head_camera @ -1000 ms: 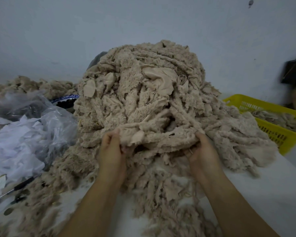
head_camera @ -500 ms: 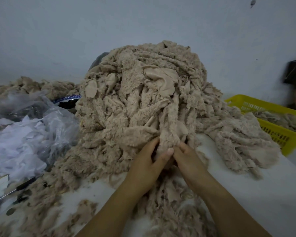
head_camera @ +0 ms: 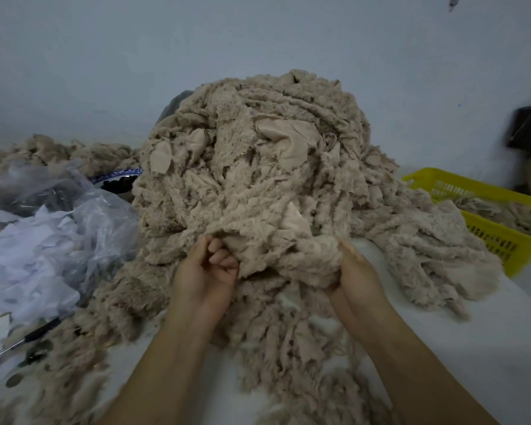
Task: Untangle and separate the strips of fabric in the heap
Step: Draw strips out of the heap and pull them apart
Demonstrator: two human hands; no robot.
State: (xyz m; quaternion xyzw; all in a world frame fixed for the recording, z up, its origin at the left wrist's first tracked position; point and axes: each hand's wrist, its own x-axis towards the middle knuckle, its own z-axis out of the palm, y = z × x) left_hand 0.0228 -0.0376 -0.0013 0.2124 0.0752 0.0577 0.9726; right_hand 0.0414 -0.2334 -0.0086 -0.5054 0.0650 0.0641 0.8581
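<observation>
A tall heap of tangled beige fleecy fabric strips [head_camera: 258, 167] fills the middle of the white table [head_camera: 488, 332]. At its front foot, my left hand [head_camera: 206, 271] is curled, with its fingers gripping the edge of a strip. My right hand [head_camera: 353, 271] cups and grips a thick bunch of the same strips [head_camera: 307, 256] from the right side. The bunch is stretched between both hands. More strips trail down the table toward me between my forearms.
A yellow plastic basket [head_camera: 460, 185] holding some strips stands at the right. Clear plastic bags with white scraps [head_camera: 43, 240] lie at the left, with scissors [head_camera: 19, 342] in front of them. A lower pile of beige strips [head_camera: 59, 148] sits at the back left.
My hands, close together at the heap's front a moment ago, have drawn apart sideways and now hold a bunch of strips stretched between them.
</observation>
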